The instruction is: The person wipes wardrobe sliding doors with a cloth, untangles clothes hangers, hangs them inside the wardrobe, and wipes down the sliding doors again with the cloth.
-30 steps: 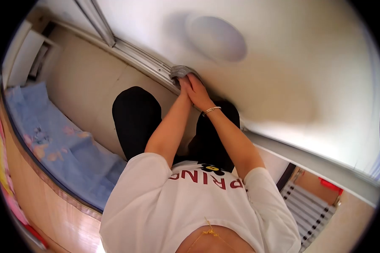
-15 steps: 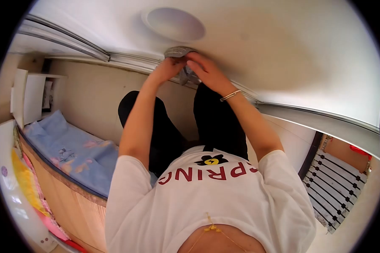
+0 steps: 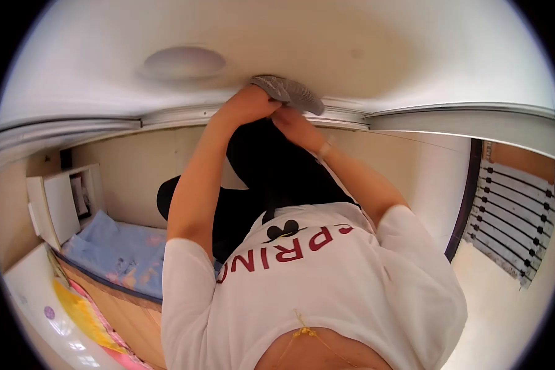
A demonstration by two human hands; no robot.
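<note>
A grey, patterned sock (image 3: 293, 94) covers the foot at the end of my raised leg in black trousers (image 3: 268, 157). On its left side my left hand (image 3: 250, 103) is closed on the fabric, its fingertips partly hidden. My right hand (image 3: 295, 126), with a band at the wrist, is closed around the lower edge of the sock, close to the left fingers. Both hands nearly meet at the ankle. The exact grip of the right fingers is partly out of sight.
A white surface with a pale round patch (image 3: 185, 63) spans the top, bordered by metal rails (image 3: 462, 120). At left is a bed with a blue floral sheet (image 3: 132, 246) and a white cabinet (image 3: 58, 206). A slatted panel with black bars (image 3: 515, 219) lies at right.
The view has shifted. The sock, loose and bunched between my hands before, now stretches over the foot pointing right. My right hand has moved lower, and my raised leg has swung left.
</note>
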